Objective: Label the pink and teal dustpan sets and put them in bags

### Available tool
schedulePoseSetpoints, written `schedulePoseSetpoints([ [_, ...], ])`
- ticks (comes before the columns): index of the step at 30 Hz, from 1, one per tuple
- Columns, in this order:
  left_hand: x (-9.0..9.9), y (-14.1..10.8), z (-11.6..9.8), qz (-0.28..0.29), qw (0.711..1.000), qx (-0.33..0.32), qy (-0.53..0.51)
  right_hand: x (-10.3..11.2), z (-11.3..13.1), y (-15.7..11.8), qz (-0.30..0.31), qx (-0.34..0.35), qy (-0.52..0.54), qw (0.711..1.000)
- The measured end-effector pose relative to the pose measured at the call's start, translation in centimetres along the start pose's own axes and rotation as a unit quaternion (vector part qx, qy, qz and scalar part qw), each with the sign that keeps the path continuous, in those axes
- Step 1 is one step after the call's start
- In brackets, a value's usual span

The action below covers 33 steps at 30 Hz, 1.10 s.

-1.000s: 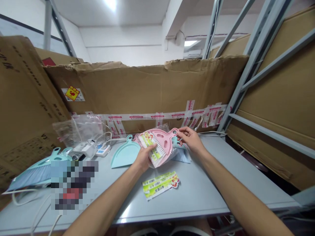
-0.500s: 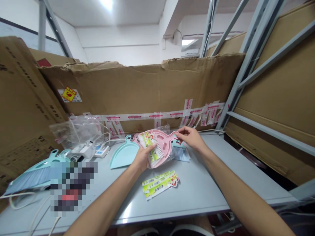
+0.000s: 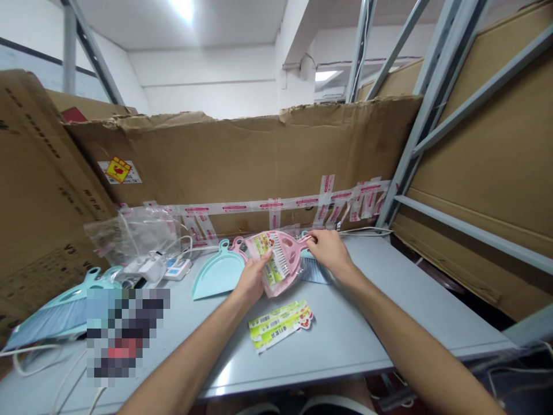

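Item, one pink dustpan set (image 3: 292,249), held up above the middle of the grey table (image 3: 354,323), its handle end toward my right: a pink pan with a white-bristled brush laid against its face, a printed card label (image 3: 260,245) and some clear wrapping about it. Item, my left hand (image 3: 254,278), closed on the set's lower left side, thumb flat across the front by the bristles, the fingers behind mostly hidden. Item, my right hand (image 3: 330,251), nearly closed, thumb and forefinger pinching the tip of the handle, other fingers curled. Item, one teal dustpan (image 3: 218,272), lying on the table just beyond my left hand, a pink handle (image 3: 238,244) showing behind it. Item, one blue-bristled brush (image 3: 313,271), behind the held set and near my right hand, partly covered. Item, printed cards (image 3: 280,325), green, yellow and white, flat on the table nearer me than the set. Item, at far left, one teal brush and pan (image 3: 60,308), partly masked by pixelation. Item, clear plastic bags (image 3: 138,233), heaped behind a white power strip (image 3: 178,269). Item, one large cardboard box (image 3: 242,155), taped, standing along the back.
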<state>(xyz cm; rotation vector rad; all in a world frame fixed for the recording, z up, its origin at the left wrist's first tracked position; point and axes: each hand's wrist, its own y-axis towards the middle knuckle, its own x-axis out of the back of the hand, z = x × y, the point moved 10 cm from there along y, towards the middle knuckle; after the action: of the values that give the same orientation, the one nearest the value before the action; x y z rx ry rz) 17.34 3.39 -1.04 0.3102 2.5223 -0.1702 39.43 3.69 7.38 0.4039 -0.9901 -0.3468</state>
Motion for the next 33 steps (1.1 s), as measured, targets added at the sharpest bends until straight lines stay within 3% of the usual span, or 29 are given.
schedulePoseSetpoints([
  [3,0.6,0.4,-0.3,-0.011,1.000,-0.002,-0.015,-0.2,-1.3,0.3,0.010,-0.029,0.154,0.988],
  [6,1.4,0.7,-0.2,-0.029,0.999,0.021,-0.041,-0.9,-2.6,0.7,0.071,-0.078,0.365,0.925],
  [8,1.3,0.9,0.3,-0.016,0.996,0.055,-0.068,-0.7,-3.1,1.1,0.083,-0.098,0.450,0.884],
  [11,0.9,0.9,1.3,0.010,0.988,0.106,-0.110,-0.8,-3.3,1.1,0.095,-0.135,0.517,0.840],
  [14,1.1,1.1,1.8,0.018,0.985,0.116,-0.126,-2.6,-1.6,-0.3,0.211,-0.155,0.549,0.794],
  [16,1.2,1.3,1.7,0.026,0.986,0.102,-0.128,-3.3,0.2,-1.7,0.292,-0.124,0.525,0.790],
  [18,1.5,1.5,1.6,0.028,0.987,0.091,-0.131,-3.1,1.6,-2.5,0.313,-0.074,0.486,0.813],
  [21,1.9,1.5,2.0,0.014,0.985,0.097,-0.140,-1.8,2.5,-2.4,0.247,-0.023,0.458,0.854],
  [26,1.4,1.2,2.6,0.024,0.984,0.100,-0.144,1.0,2.0,-1.1,0.067,-0.016,0.464,0.883],
  [29,0.6,1.1,2.6,0.044,0.984,0.089,-0.148,2.6,1.9,-0.8,-0.018,-0.012,0.477,0.879],
  [33,0.8,1.0,2.6,0.027,0.985,0.082,-0.152,3.8,2.2,-0.9,-0.061,-0.009,0.517,0.854],
])
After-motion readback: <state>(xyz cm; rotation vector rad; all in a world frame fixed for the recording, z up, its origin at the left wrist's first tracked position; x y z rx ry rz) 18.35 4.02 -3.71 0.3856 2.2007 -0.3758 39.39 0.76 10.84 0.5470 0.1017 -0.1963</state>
